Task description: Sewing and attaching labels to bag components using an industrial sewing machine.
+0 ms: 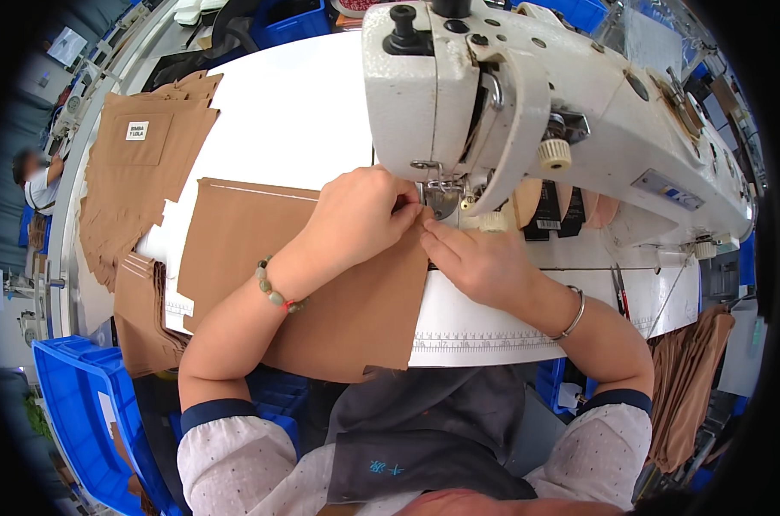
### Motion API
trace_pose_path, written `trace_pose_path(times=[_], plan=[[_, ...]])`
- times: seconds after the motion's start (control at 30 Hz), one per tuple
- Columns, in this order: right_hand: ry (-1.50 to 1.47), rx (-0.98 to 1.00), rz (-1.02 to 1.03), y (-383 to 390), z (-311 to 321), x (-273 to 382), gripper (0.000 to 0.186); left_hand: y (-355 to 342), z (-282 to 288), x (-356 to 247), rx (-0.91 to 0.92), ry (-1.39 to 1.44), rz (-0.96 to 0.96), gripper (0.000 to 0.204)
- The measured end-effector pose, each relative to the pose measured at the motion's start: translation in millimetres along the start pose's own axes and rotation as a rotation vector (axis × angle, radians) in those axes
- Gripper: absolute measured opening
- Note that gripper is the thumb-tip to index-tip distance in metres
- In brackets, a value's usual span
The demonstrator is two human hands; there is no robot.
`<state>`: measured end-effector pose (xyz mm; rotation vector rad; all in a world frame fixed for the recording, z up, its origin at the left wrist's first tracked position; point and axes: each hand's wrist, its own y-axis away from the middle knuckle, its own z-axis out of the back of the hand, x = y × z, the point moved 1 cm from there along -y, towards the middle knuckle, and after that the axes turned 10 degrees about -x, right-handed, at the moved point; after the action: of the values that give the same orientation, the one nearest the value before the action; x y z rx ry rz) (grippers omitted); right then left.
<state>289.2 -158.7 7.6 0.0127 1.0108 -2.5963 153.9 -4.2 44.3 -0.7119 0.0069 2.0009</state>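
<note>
A large brown fabric panel [321, 297] lies on the white table and hangs a little over the near edge. Its upper right corner reaches under the head of a white sewing machine [446, 90]. My left hand [360, 211] rests over that corner, fingers bent and pressed together on the fabric beside the presser foot. Close by on the right, my right hand [480, 262] pinches the panel's right edge, its fingertips almost touching the left ones. The fingers hide the exact spot at the needle.
Stacked brown pieces [136, 176] lie at the left, one with a pocket patch and white label. Folded brown pieces [140, 305] sit nearer. A blue crate [85, 353] stands lower left. Scissors [620, 292] and black tags [549, 211] lie right; brown fabric [686, 387] hangs beyond the table.
</note>
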Motion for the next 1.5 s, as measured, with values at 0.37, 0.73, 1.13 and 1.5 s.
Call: trace_pose_path(times=[0.37,0.73,1.13,1.5], plan=[[-0.070,-0.097,-0.015,1,-7,-7,0.012,-10,-11,18,-0.015,0.233,0.052,0.012],[-0.052,-0.162,-0.047,0,-14,-13,0.007,-25,-22,33,-0.063,0.287,-0.035,0.022],[-0.045,-0.157,-0.066,1,-16,-14,0.014,-23,-14,21,-0.066,0.291,0.020,0.021],[-0.077,-0.109,-0.083,3,-13,-13,0.022,-15,-8,8,-0.102,0.276,0.096,0.019]])
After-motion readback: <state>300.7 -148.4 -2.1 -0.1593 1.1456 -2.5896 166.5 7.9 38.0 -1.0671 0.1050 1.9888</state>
